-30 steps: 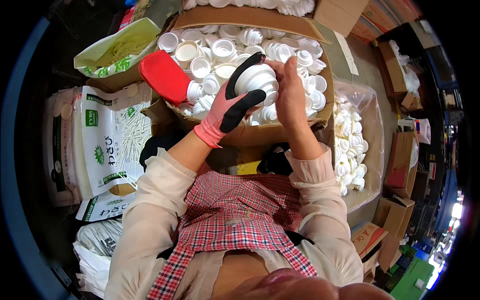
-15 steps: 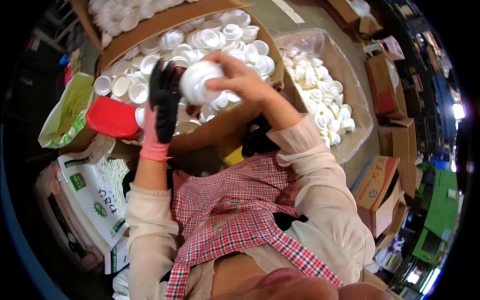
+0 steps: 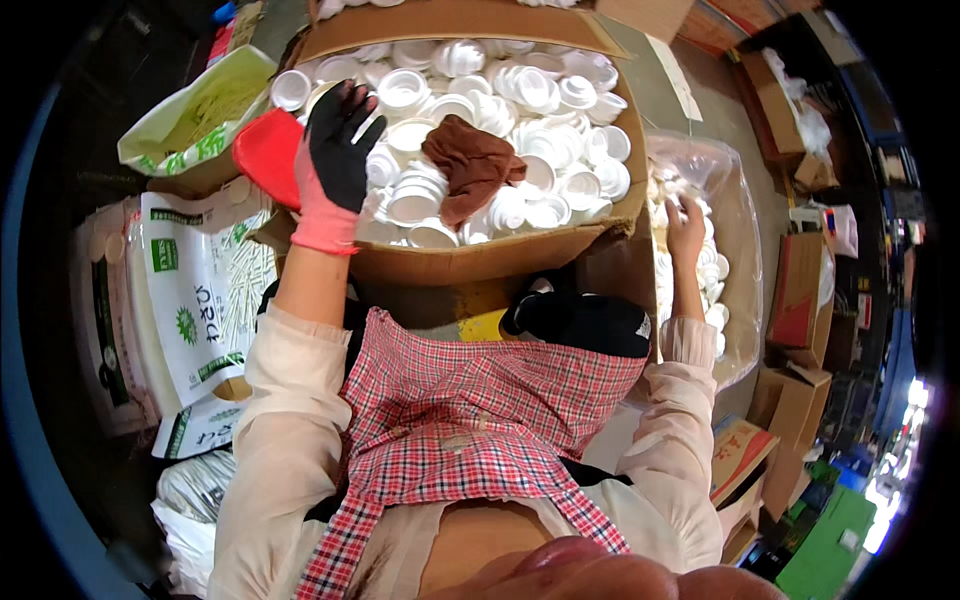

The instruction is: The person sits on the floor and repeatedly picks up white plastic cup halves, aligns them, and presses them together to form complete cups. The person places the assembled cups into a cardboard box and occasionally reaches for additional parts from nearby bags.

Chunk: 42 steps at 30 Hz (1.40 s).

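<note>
My left hand point(image 3: 340, 150) wears a black-palmed pink glove. It is open with nothing in it, fingers spread, over the left part of a cardboard box point(image 3: 480, 262). Many round white plastic caps point(image 3: 412, 200) fill that box, and a crumpled brown cloth point(image 3: 470, 165) lies on them. My bare right hand point(image 3: 686, 235) reaches into a plastic-lined box point(image 3: 738, 250) on the right, above a heap of smaller-looking white pieces point(image 3: 712, 285). Its fingers look stretched and slightly apart, with no piece visible in them.
A red plastic container point(image 3: 268, 158) sits beside my gloved hand. To the left stand an open white-and-green bag point(image 3: 190, 150) and a printed white sack point(image 3: 185, 290) near thin white sticks point(image 3: 248, 275). Cardboard boxes point(image 3: 797, 290) line the right side. A yellow object point(image 3: 482, 327) lies by my feet.
My right hand has moved right from over the large box to the lined box; the white cap it held is out of it. My left hand has shifted slightly, and the view has turned.
</note>
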Tool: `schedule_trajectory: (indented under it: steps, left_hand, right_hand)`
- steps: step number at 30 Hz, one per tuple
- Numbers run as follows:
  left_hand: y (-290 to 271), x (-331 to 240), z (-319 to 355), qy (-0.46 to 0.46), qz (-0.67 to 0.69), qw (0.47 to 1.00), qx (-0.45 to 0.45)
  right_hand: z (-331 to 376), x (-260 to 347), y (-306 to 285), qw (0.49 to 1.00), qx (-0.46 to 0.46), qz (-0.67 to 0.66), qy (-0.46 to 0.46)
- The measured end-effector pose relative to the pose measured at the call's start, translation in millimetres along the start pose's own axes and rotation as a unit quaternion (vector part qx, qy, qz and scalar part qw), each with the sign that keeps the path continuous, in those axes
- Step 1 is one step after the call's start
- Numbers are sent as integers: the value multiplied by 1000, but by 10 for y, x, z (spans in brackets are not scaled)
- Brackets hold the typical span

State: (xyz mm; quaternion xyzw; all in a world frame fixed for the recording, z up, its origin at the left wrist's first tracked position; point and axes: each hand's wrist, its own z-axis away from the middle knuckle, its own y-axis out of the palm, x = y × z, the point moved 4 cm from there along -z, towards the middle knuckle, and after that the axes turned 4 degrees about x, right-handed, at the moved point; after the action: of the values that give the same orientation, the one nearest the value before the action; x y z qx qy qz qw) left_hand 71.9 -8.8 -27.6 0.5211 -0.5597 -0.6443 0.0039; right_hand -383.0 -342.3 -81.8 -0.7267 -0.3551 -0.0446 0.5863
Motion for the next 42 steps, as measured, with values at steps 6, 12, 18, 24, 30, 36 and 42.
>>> schedule_trajectory:
  steps: [6, 12, 18, 24, 30, 36, 42]
  left_hand:
    - [65, -150, -5, 16, -91, 984, -149]
    - [-153, -70, 46, -78, -36, 976, -199]
    - [-253, -275, 158, -191, 199, 956, -102]
    - [-181, -424, -41, -75, 272, 959, 23]
    - [-165, -494, 22, -113, 388, 911, -79]
    - [-69, -411, 27, -109, 346, 930, -49]
    - [239, -333, 90, -145, 335, 928, 74]
  right_hand:
    - [213, 3279, 881, 879, 167, -128, -428]
    - [437, 3788, 1792, 866, 206, 68, -450]
    - [210, 4525, 1036, 830, 226, -283, -424]
    - [-352, 3795, 2336, 909, 203, 41, -362]
    - [-265, 3902, 2340, 910, 133, -39, -391]
    - [-293, 3739, 1822, 885, 275, -175, -331]
    - [308, 3973, 612, 879, 203, -155, -403]
